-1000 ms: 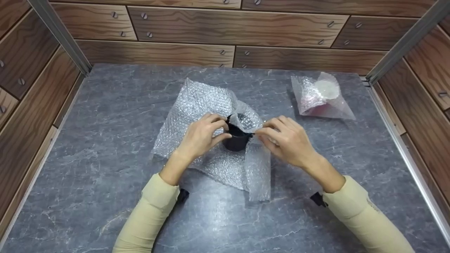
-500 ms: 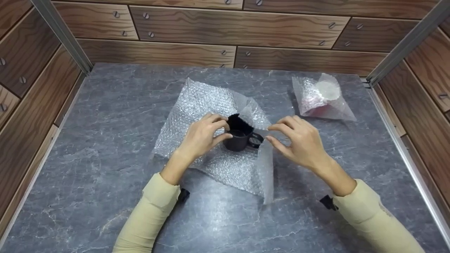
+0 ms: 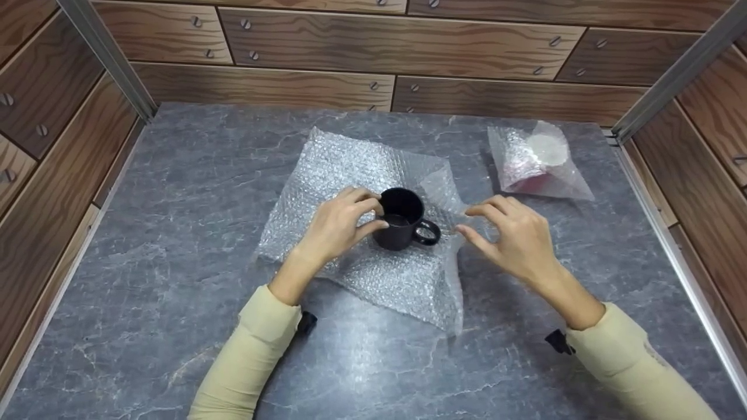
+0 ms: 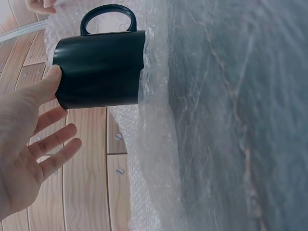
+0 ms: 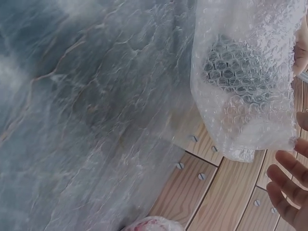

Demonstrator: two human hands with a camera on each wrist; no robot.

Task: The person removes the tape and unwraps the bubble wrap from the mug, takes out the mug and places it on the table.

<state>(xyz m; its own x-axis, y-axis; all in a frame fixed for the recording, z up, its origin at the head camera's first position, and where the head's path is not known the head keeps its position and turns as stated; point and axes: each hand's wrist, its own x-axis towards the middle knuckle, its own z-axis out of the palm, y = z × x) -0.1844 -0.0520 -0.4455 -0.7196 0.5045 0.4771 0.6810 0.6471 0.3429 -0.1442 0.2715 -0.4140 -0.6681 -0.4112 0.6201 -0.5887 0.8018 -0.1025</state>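
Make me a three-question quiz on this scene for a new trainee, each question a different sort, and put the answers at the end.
1. Multiple choice. Where does the left hand hold the black mug?
A) By its handle
B) At its open top
C) Under its base

2. True or false? The wrapped bundle lies farther from the left hand than the black mug does.

3. Fill in the blank. The right hand pinches the edge of the ____ that lies under the black mug.

Key: 1. B. 2. True. 3. bubble wrap.
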